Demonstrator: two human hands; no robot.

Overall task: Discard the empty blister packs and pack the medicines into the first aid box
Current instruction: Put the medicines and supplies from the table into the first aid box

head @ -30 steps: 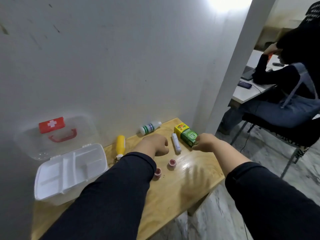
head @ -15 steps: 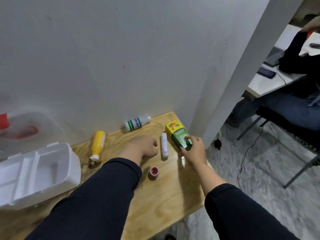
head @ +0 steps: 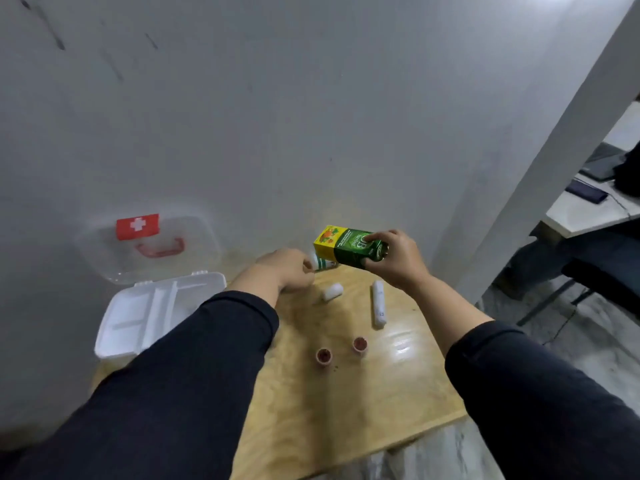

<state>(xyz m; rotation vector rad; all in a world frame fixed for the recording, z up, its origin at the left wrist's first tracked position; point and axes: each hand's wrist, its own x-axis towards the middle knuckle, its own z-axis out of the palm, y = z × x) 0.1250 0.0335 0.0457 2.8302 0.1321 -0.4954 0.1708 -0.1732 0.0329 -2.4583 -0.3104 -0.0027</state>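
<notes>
A green and yellow medicine carton [head: 348,247] is held above the back of the wooden table [head: 346,403], with my right hand [head: 396,261] shut on its right end. My left hand [head: 287,268] hovers with curled fingers, holding nothing, beside a white and green bottle [head: 323,264] that the carton mostly hides. On the table lie a short white roll [head: 332,292], a long white tube [head: 378,303] and two small red pots [head: 324,356] [head: 360,344]. The first aid box [head: 138,317] stands open at the left, its clear lid [head: 149,247] leaning on the wall. My left sleeve covers the space next to it.
A grey wall runs right behind the table. A white pillar [head: 554,161] rises at the right, with marble floor [head: 571,341] beyond the table's right edge. Further right are another desk [head: 588,213] with a phone, a seated person's legs and a chair.
My right hand has lifted the green carton off the table and moved it left toward the wall. The left hand has shifted toward the white and green bottle. The view has swung left.
</notes>
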